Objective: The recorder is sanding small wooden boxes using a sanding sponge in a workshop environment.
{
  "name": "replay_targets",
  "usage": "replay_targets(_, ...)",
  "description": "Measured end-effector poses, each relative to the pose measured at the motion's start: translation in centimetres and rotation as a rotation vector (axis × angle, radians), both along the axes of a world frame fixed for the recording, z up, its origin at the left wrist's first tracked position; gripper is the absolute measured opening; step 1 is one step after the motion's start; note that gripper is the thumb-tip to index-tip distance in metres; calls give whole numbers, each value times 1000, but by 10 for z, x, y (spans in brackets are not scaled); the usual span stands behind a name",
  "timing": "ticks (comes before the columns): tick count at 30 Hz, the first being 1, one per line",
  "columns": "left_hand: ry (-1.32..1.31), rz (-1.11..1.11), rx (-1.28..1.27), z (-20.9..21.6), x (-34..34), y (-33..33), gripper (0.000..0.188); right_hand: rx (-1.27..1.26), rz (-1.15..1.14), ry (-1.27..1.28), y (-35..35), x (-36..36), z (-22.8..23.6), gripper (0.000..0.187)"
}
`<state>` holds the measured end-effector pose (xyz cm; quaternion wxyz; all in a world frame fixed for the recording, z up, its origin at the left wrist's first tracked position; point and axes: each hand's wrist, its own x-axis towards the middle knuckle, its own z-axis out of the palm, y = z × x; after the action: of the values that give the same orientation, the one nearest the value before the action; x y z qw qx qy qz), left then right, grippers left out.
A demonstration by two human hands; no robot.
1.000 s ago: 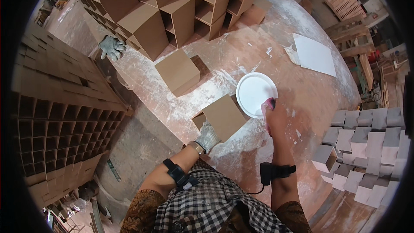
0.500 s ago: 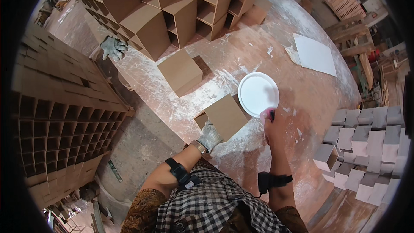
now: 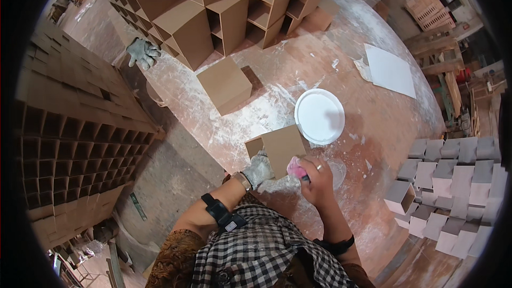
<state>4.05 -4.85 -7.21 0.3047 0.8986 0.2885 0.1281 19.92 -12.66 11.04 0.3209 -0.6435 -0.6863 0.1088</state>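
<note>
Cardboard box (image 3: 282, 149), small, brown and open-sided, is sitting on the paint-streaked table (image 3: 384, 122) just in front of the person; the gloved left hand (image 3: 260, 169) is bracing its near corner, fingers curled down onto the board. The right hand (image 3: 316, 180) is closing its fingers tight around a pink sponge (image 3: 296, 169), pressing it at the box's near right edge. Judging from this, the step in hand is wiping white coating onto the box; the next move probably calls for more coating from the round white dish (image 3: 319, 116), lying just beyond the box and nearly touching it; the reach looks short and unblocked.

Farther out, a second plain brown box (image 3: 225, 85) is standing well apart toward the table's far side; behind it brown open boxes (image 3: 213, 16) are piling up in a stack; a spare grey glove (image 3: 142, 52) is lying on the table's left rim. A white sheet (image 3: 391, 70) is resting at the far right; white-coated boxes (image 3: 448, 192) are crowding the right side, near the working elbow, and could be knocked.
</note>
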Motion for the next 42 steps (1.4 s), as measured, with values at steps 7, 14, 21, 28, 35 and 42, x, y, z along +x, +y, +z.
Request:
replay_targets(7, -77, -41, 48, 38, 7, 9, 42, 11, -80, 104, 55, 25, -23, 33)
replay_targets(14, 63, -28, -139, -19, 6, 6, 46, 22, 138, 169, 19, 24, -35, 29)
replay_targets(21, -92, -53, -123, -31, 9, 6, 46, 46, 298, 29, 53, 5, -22, 37)
replay_targets(28, -366, 36, -482, -41, 12, 3, 43, 6, 103, 104, 62, 25, -43, 39)
replay_targets(35, -192, -5, -298, -21, 3, 8, 41, -9, 400, 19, 28, -6, -21, 43)
replay_targets(42, -137, -67, -45, -12, 12, 14, 40, 154, 127, -12, 104, 26, -40, 37)
